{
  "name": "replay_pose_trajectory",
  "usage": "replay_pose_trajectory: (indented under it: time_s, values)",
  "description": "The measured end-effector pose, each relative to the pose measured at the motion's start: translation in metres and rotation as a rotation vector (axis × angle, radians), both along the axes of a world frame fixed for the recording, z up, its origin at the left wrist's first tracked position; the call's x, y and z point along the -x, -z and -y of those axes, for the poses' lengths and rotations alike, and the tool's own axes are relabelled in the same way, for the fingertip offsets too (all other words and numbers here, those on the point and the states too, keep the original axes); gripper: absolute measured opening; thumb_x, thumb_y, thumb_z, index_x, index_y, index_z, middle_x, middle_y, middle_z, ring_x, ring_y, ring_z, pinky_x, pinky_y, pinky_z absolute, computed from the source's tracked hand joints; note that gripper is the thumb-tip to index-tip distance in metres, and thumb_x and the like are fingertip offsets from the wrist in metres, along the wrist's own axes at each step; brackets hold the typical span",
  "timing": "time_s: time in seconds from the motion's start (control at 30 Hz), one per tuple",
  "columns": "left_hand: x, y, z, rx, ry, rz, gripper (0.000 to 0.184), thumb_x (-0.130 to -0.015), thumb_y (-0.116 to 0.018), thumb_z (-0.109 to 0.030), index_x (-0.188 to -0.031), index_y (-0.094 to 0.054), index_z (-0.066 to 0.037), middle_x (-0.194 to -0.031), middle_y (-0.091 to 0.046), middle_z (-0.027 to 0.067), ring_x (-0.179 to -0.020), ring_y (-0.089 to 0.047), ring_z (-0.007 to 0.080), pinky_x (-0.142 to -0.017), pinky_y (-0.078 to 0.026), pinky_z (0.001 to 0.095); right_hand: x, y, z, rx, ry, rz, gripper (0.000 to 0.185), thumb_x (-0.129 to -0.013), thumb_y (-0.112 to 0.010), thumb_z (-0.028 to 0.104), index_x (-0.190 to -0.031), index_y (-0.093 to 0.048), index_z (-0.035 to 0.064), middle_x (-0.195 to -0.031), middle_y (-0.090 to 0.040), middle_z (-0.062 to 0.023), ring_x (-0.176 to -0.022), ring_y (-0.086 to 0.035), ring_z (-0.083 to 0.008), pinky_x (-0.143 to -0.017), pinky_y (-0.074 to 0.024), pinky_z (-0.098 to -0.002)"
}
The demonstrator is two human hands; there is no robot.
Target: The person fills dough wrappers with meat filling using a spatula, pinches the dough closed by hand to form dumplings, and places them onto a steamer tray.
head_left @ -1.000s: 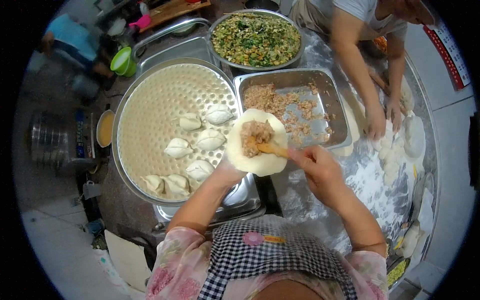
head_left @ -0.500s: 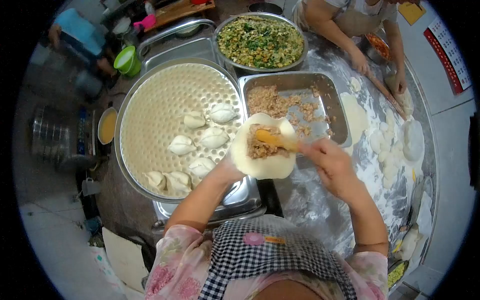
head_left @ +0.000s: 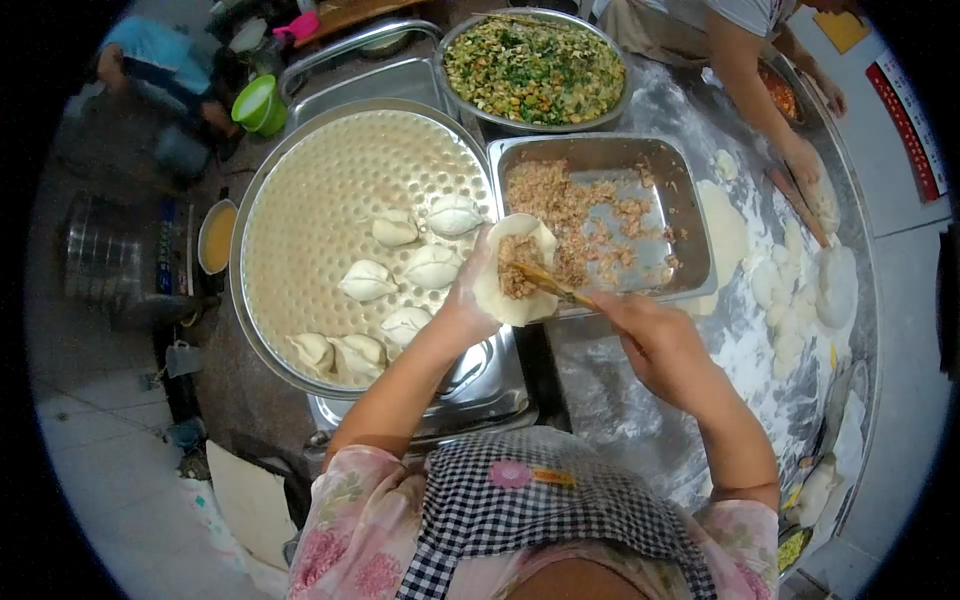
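My left hand (head_left: 470, 300) holds a round dough wrapper (head_left: 510, 298), its edges curling up around a mound of meat filling (head_left: 517, 265). Between the fingers of my right hand (head_left: 650, 335) is a wooden spatula (head_left: 555, 286), its tip against the filling. A metal pan (head_left: 702, 225) of minced filling lies just beyond both hands. Left of the wrapper, several folded dumplings (head_left: 367, 280) sit on a round perforated steamer tray (head_left: 300, 200).
A bowl of chopped vegetables (head_left: 535, 70) stands behind the pan. At the right, a co-worker's hand (head_left: 800, 158) is near a rolling pin (head_left: 797, 205) and dough pieces (head_left: 790, 300). A green bucket (head_left: 258, 105) stands at the upper left.
The wrapper has gone from lying flat to curling up in my left hand, and the spatula has shifted on the filling. The co-worker's arms have moved around the rolling pin.
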State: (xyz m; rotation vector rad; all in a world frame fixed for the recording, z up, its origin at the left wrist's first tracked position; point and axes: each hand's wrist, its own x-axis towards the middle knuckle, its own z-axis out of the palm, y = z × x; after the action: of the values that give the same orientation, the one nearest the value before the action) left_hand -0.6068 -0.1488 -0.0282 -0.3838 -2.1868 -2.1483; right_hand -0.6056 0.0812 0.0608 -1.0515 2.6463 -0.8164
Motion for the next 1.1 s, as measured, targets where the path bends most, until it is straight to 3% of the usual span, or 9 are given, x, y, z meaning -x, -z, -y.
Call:
replay_pose_trajectory:
  time_s: [0.13,0.27,0.33,0.4,0.43,0.53,0.63,0.73,1.1]
  values:
    - [0.0,-0.001,-0.001,-0.087,-0.027,0.06,0.078,-0.061,-0.078,0.0,-0.127,-0.038,-0.006,-0.11,-0.053,0.0078,-0.1,-0.054,0.0166,-0.086,-0.046,0.0304,0.008,0.022,0.001,0.203,-0.061,0.101,0.043,-0.081,-0.052,-0.004,-0.122,-0.054,0.0066,-0.081,-0.059,-0.0154,-0.071,-0.06,-0.0302,-0.066,-0.0484,-0.039]
    - [0.006,0.014,0.002,-0.552,0.047,0.391,0.065,-0.073,-0.073,-0.005,-0.128,-0.038,-0.006,-0.115,-0.052,0.008,-0.103,-0.053,0.0166,-0.087,-0.047,0.0315,0.01,0.03,0.004,0.265,0.15,0.804,0.038,-0.087,-0.05,0.0,-0.125,-0.053,0.0044,-0.076,-0.06,-0.0085,-0.058,-0.053,-0.0148,-0.052,-0.0432,-0.0283]
    - [0.008,0.018,0.004,-0.411,0.015,0.364,0.065,-0.074,-0.073,-0.007,-0.128,-0.037,-0.006,-0.116,-0.051,0.0081,-0.103,-0.053,0.0165,-0.087,-0.047,0.0318,0.014,0.027,0.005,0.317,0.333,1.244,0.039,-0.088,-0.049,0.002,-0.127,-0.052,0.0042,-0.075,-0.059,-0.0048,-0.053,-0.047,-0.008,-0.046,-0.038,-0.0224]
    - [0.009,0.018,0.005,0.05,-0.042,0.104,0.066,-0.074,-0.075,-0.008,-0.128,-0.037,-0.006,-0.115,-0.052,0.0082,-0.103,-0.054,0.0166,-0.088,-0.047,0.032,0.015,0.026,0.001,0.52,0.319,1.394,0.038,-0.089,-0.05,0.005,-0.127,-0.052,0.0037,-0.076,-0.059,-0.0038,-0.051,-0.045,-0.0054,-0.043,-0.0326,-0.0187]
    - [0.01,0.021,0.005,-0.002,-0.043,0.085,0.067,-0.073,-0.075,-0.009,-0.128,-0.037,-0.006,-0.114,-0.052,0.0081,-0.103,-0.054,0.0166,-0.088,-0.047,0.0317,0.016,0.026,-0.003,0.623,0.309,1.466,0.037,-0.09,-0.05,0.006,-0.127,-0.052,0.0034,-0.077,-0.06,-0.0033,-0.05,-0.044,-0.0041,-0.042,-0.0299,-0.0168]
    - [0.015,0.033,0.01,-0.121,-0.032,0.055,0.069,-0.071,-0.077,-0.01,-0.127,-0.038,-0.005,-0.111,-0.054,0.0077,-0.101,-0.055,0.0169,-0.088,-0.046,0.0311,0.032,0.034,-0.024,1.088,0.216,1.349,0.04,-0.086,-0.054,0.006,-0.125,-0.054,0.0066,-0.079,-0.06,-0.0055,-0.053,-0.051,-0.012,-0.044,-0.0383,-0.0237]
    - [0.011,0.031,0.016,-0.18,-0.013,0.118,0.071,-0.07,-0.078,-0.01,-0.128,-0.037,-0.005,-0.111,-0.055,0.0077,-0.102,-0.055,0.0176,-0.09,-0.045,0.0313,0.044,0.063,-0.025,-0.2,0.214,-0.226,0.045,-0.08,-0.055,0.002,-0.123,-0.057,0.0136,-0.081,-0.06,-0.0085,-0.063,-0.058,-0.0226,-0.052,-0.0463,-0.0327]
    - [0.007,0.019,0.016,-0.165,-0.039,0.137,0.073,-0.069,-0.079,-0.011,-0.129,-0.038,-0.005,-0.113,-0.056,0.0085,-0.103,-0.055,0.0185,-0.09,-0.045,0.0331,0.026,0.045,-0.007,0.067,0.285,-0.094,0.05,-0.074,-0.054,-0.002,-0.119,-0.059,0.0193,-0.082,-0.058,-0.0105,-0.074,-0.058,-0.0293,-0.063,-0.0492,-0.0385]
    - [0.011,0.031,0.02,-0.085,-0.098,-0.055,0.071,-0.068,-0.078,-0.01,-0.127,-0.039,-0.004,-0.109,-0.057,0.0098,-0.097,-0.057,0.0196,-0.085,-0.047,0.0335,0.004,-0.007,0.01,-0.009,0.174,-0.113,0.046,-0.072,-0.056,-0.008,-0.113,-0.062,0.0109,-0.08,-0.056,-0.0118,-0.07,-0.057,-0.0283,-0.062,-0.0471,-0.037]
